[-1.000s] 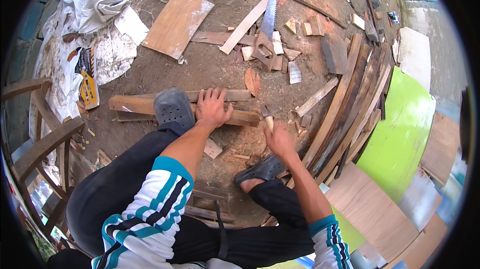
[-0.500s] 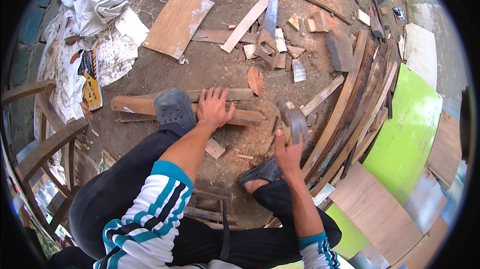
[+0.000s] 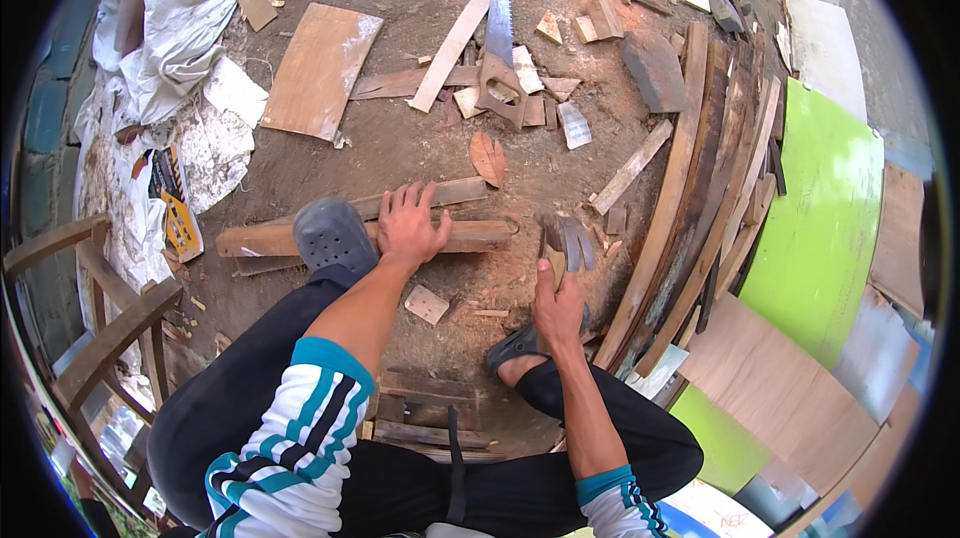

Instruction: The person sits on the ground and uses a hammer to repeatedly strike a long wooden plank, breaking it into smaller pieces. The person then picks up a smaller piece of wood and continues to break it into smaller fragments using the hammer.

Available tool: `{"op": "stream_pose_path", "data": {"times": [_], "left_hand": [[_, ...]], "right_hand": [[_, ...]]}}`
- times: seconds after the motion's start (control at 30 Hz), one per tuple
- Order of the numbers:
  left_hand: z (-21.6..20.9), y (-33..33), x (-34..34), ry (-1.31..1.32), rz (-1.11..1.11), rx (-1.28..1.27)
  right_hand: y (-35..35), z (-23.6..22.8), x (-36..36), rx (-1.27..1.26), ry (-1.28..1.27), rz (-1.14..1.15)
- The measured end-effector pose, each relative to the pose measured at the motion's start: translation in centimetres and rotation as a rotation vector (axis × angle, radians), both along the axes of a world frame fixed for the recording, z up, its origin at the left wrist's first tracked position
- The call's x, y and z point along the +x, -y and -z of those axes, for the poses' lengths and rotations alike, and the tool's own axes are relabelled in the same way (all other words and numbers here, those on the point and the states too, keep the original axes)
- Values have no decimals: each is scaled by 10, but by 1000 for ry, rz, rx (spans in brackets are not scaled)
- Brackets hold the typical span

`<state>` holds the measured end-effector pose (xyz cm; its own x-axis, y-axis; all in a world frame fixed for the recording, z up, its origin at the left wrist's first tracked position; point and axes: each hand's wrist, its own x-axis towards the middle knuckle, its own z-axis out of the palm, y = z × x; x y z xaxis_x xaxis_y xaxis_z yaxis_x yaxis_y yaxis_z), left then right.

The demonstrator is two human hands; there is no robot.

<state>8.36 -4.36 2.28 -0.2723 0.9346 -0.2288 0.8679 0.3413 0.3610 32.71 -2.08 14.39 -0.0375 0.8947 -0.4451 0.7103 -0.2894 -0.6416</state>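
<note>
My right hand [image 3: 557, 308] is closed round the handle of a claw hammer [image 3: 567, 241]. The hammer's metal head is slightly blurred and stands apart from the wood, to the right of its end. With fingers spread, my left hand [image 3: 411, 226] lies across a wooden batten [image 3: 470, 237] on the ground. Its fingertips reach toward a second batten [image 3: 455, 192] just behind. My left foot, in a dark grey clog [image 3: 335, 235], presses on the same wood to the left of that hand.
A handsaw [image 3: 500, 58] rests among offcuts beyond the battens. Long planks [image 3: 680, 188] are stacked at right, beside a green panel [image 3: 822, 238]. A plywood sheet [image 3: 320, 70] lies at far left, and a wooden chair frame [image 3: 120, 338] stands at near left.
The hammer has come down slightly and left, with my right hand moving the same way. My left hand stays on the wood. The whole view has shifted a little.
</note>
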Motion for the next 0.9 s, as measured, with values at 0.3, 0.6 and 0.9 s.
{"op": "stream_pose_path", "data": {"times": [0.3,0.6,0.9], "left_hand": [[-6,-6,8,12,25,0],[-3,-2,0,-11,22,35],[-4,-1,-1,-19,32,35]], "right_hand": [[-16,23,-19,-125,267,-166],[-15,-31,-33,141,-16,-131],[-51,-21,-32,-146,88,64]]}}
